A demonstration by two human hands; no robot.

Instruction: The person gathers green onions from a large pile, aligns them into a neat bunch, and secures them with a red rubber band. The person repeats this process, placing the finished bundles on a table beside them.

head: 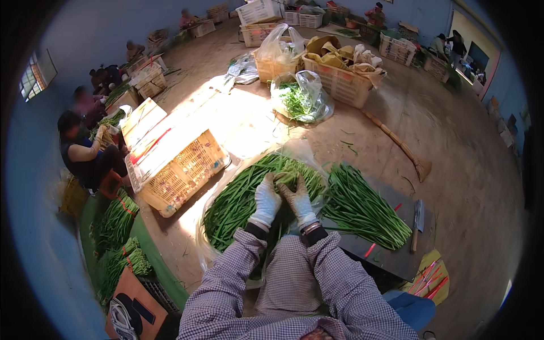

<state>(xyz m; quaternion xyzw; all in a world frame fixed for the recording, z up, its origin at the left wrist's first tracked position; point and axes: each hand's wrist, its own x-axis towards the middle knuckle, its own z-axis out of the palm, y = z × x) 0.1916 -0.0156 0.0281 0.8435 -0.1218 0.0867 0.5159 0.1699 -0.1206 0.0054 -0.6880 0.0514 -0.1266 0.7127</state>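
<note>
Both my hands wear whitish, stained gloves and meet over a heap of long green vegetable stalks [238, 195] in a clear plastic bag [203, 238]. My left hand [267, 199] and my right hand [298, 199] hold the pale ends of a small bunch of stalks [285, 176] between their fingers. To the right, a loose bundle of green stalks [365, 208] lies on a dark board [393, 265], across a red strip [369, 250]. A cleaver with a wooden handle [418, 219] rests near the board's right edge.
An upturned plastic crate [182, 174] stands front left. Tied bundles [127, 261] lie on green cloth [163, 272] at lower left. Red strips [429, 280] sit on a yellow sheet. Farther off are a bag of greens [297, 100], crates [340, 83] and a broom [399, 146]. Several people sit along the walls.
</note>
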